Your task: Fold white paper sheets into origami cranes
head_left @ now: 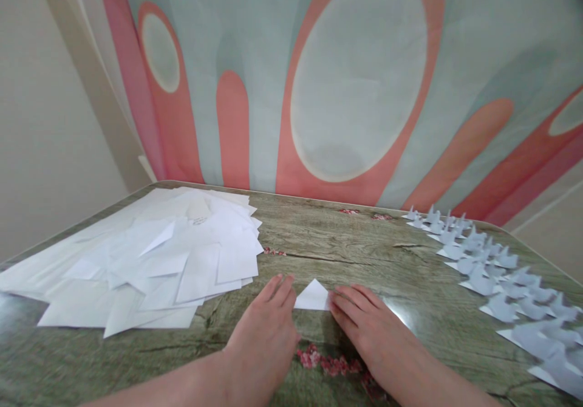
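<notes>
A small white folded paper [313,296] lies on the table between my two hands, its pointed top facing away from me. At its left corner are the fingers of my left hand [268,322], close together and curled slightly down, with the thumb lower near the table. My right hand [359,316] has its fingertips over the right edge of the paper, covering that corner. Both hands hold the paper by its sides against the tabletop. The undersides of the fingers are hidden.
A broad, loose pile of white paper sheets [195,267] spreads over the left of the table. Rows of white folded paper figures [478,276] stand along the right side. The wood-patterned table [328,240] meets a patterned pink and grey-green backdrop [262,121] behind.
</notes>
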`<state>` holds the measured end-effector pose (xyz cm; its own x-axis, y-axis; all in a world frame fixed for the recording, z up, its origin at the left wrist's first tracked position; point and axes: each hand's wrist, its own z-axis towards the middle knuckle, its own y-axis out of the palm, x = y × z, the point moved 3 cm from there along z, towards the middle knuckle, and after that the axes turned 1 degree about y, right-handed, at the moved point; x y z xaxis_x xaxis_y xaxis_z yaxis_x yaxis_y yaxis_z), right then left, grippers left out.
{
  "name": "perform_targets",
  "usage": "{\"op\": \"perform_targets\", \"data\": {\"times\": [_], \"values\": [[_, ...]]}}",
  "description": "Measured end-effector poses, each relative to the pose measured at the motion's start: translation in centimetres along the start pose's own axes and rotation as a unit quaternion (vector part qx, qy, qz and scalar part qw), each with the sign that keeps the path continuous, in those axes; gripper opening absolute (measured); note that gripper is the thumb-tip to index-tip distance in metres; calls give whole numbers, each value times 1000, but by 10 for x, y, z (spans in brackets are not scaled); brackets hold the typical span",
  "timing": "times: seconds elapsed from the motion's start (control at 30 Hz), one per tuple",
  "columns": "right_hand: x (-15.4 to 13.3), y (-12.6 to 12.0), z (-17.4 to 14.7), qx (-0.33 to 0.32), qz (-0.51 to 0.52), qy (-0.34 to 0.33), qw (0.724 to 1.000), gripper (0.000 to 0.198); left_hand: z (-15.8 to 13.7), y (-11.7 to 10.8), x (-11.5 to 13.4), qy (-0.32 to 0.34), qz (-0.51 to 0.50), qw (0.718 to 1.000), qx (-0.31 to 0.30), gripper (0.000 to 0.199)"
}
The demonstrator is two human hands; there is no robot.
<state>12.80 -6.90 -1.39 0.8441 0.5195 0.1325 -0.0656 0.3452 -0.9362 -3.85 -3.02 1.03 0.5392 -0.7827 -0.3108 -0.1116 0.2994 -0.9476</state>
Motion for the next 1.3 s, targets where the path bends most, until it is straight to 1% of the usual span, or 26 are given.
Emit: {"op": "perform_targets", "data": {"times": [0.17,0.23,0.3,0.37,0.43,0.5,0.57,0.63,0.7,0.77,0.8,0.87,0.97,1.1,1.2,1.3], "values": [[4,-3,-6,-11,-19,47,999,25,1,5,0,-1,-7,1000,2,30],[8,-8,-4,-35,11,65,997,23,1,6,-1,3,-13,1000,4,30],[13,-12,0,-73,71,93,990,24,1,5,-1,10,-19,1000,5,31],[19,-15,6,-97,143,141,975,22,1,5,-2,11,-23,1000,3,32],[24,-15,11,-101,207,205,951,22,1,3,-2,8,-30,1000,1,33],[24,-11,17,-85,261,249,929,33,3,0,-3,3,-43,999,-1,33],[21,-4,21,-82,309,269,908,47,6,-4,-5,-5,-60,998,-6,34],[17,2,25,-69,328,269,903,48,9,-9,-9,-13,-77,997,-16,33],[15,9,27,-59,344,277,895,45,13,-13,-13,-24,-93,995,-38,26],[15,14,27,-50,370,291,881,43,16,-15,-17,-40,-109,991,-63,19],[15,16,26,-45,384,298,873,43,18,-16,-19,-56,-124,989,-62,17],[16,18,25,-32,407,307,860,41,20,-15,-23,-78,-169,982,-44,17],[16,15,21,-13,437,306,846,34,22,-9,-26,-90,-252,964,-7,27],[16,6,19,4,469,292,834,25,23,3,-31,-93,-339,936,38,20],[18,0,18,22,473,275,837,19,23,10,-33,-98,-394,911,68,14],[20,0,18,59,444,263,854,20,24,15,-34,-113,-441,887,82,12]]}}
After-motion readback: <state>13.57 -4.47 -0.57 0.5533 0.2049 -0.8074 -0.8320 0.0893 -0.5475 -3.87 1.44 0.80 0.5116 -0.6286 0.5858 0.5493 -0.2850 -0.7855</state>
